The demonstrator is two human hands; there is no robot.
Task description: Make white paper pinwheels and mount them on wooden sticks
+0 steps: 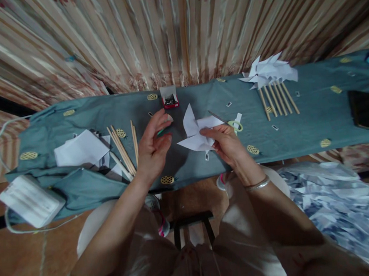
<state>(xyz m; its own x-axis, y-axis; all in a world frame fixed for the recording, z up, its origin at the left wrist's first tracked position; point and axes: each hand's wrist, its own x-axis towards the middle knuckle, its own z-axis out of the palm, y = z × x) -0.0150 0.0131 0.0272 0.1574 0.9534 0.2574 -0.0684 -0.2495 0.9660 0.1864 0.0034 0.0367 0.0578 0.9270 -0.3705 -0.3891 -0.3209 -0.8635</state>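
Note:
My right hand (224, 144) pinches the middle of a white paper pinwheel (195, 131), holding it just above the blue-green cloth (311, 122). My left hand (153, 142) hovers to its left with fingers curled, and a small green item shows at its fingertips; I cannot make out what it is. A small red box of pins (170, 100) stands open just beyond both hands.
Loose wooden sticks (122, 148) and white paper squares (82, 150) lie at the left. Finished pinwheels on sticks (273, 82) lie at the far right, scissors with green handles (230, 123) beside my right hand. A dark phone (364, 110) is at the right edge, paper scraps (339, 212) on the floor.

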